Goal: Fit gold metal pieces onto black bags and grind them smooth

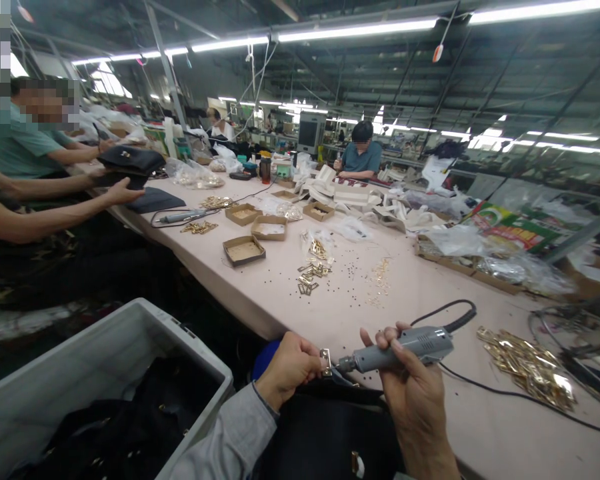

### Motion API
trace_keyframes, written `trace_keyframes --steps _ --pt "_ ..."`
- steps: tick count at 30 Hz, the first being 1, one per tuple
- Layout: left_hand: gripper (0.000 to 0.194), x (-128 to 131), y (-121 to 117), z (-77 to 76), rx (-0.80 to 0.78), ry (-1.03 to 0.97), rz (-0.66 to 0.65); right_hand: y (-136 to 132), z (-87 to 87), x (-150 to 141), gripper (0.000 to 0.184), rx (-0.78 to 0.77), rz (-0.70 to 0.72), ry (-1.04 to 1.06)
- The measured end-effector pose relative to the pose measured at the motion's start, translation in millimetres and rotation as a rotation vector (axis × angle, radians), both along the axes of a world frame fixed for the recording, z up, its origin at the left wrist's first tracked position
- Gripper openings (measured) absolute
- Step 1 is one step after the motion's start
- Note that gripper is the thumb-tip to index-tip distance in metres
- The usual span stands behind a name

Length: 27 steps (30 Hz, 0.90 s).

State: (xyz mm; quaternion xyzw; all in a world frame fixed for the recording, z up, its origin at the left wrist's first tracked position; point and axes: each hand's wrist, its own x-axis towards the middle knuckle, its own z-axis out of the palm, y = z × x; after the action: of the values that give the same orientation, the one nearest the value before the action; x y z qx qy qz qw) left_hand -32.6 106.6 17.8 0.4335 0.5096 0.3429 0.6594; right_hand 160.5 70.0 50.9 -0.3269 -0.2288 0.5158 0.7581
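My right hand (414, 387) is wrapped round a grey electric screwdriver (405, 348) whose tip points left at a small gold metal fitting (325, 361). My left hand (289, 367) is closed, pinching that fitting against the top edge of a black bag (325, 427) that lies in front of me at the table edge. The tool's black cord (450, 313) curls away over the pale table (340, 300).
A pile of gold fittings (527, 363) lies to the right. More gold parts and tiny screws (315, 270) are scattered mid-table beside small cardboard trays (243, 250). A grey bin (105, 387) holding black bags stands at lower left. Other people work along the left side and far end.
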Motion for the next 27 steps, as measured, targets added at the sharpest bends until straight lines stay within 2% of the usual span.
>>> trace_keyframes --steps 5,13,27 --pt "0.016 0 -1 0.4 -0.005 -0.013 0.005 -1 -2.7 1 0.033 -0.002 0.001 -0.004" --pt "0.011 -1 4 -7.3 -0.04 0.012 0.018 -4 -3.9 -2 0.032 0.002 -0.022 -0.009" --pt "0.009 -6 19 -16.1 -0.118 -0.041 -0.064 4 -31.2 0 0.028 0.012 -0.024 0.079"
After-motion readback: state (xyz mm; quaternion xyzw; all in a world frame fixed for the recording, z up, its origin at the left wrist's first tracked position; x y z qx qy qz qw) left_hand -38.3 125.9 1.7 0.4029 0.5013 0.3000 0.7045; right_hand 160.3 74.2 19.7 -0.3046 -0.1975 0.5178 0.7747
